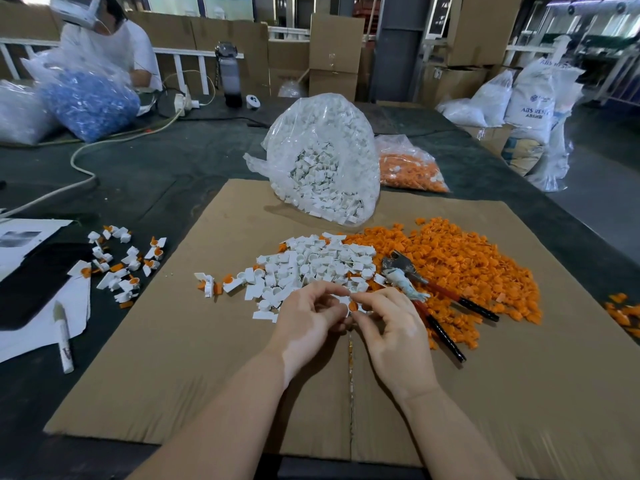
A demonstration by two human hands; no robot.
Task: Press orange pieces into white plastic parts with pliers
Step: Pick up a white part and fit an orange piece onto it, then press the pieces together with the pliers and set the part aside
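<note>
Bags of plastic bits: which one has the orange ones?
The small flat bag behind and right of the big upright white-parts bag. The far-left bag holds blue.

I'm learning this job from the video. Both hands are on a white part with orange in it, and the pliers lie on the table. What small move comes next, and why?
Probably the right hand lets go and reaches for the pliers just beside it. Both hands pinch a white part with an orange piece set in it, the left hand can keep holding it, and the pliers lie unused on the orange pile.

Stacked cardboard boxes [333, 53] and white sacks [530, 98] line the dim workshop behind the dark table [173, 161].
</note>
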